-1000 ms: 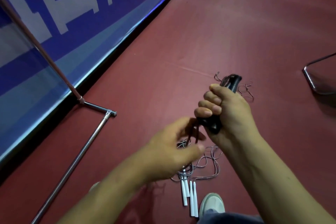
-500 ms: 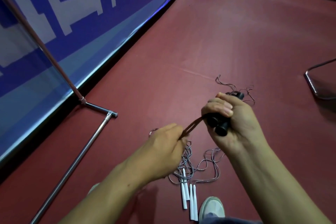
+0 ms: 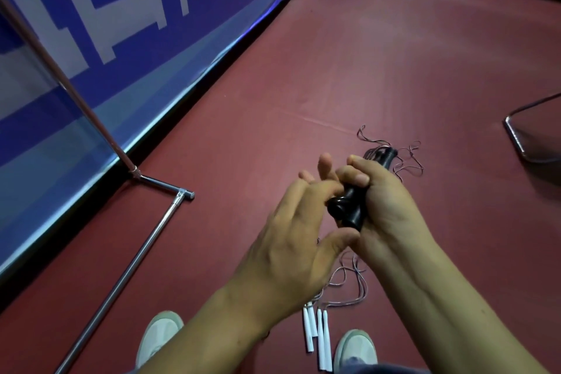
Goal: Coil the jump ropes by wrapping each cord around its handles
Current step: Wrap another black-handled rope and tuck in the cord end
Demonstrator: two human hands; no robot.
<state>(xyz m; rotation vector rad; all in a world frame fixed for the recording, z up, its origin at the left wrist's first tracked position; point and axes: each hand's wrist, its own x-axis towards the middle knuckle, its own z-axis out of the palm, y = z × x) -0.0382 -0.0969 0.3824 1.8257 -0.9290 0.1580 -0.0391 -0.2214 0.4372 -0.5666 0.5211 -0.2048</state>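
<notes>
My right hand (image 3: 384,200) grips a pair of black jump-rope handles (image 3: 349,209) held together, their lower ends pointing toward me. Dark cord is bunched at their far end (image 3: 381,152). My left hand (image 3: 296,240) is up against the handles from the left, thumb under their lower ends and fingers spread past them; the cord in it is hidden. On the red floor near my feet lie several white handles (image 3: 317,334) with a thin pale cord (image 3: 346,279) looped loosely above them. More thin cord (image 3: 408,161) lies on the floor beyond my hands.
A chrome stand foot (image 3: 127,270) runs along the floor at left, its pole rising against a blue and white banner (image 3: 121,24). A metal chair leg (image 3: 522,136) curves in at right. My two pale shoes (image 3: 158,337) flank the white handles.
My left hand, which was pulling the dark cord out to the left, has swung in against the handles. The right hand tilted the handles more upright.
</notes>
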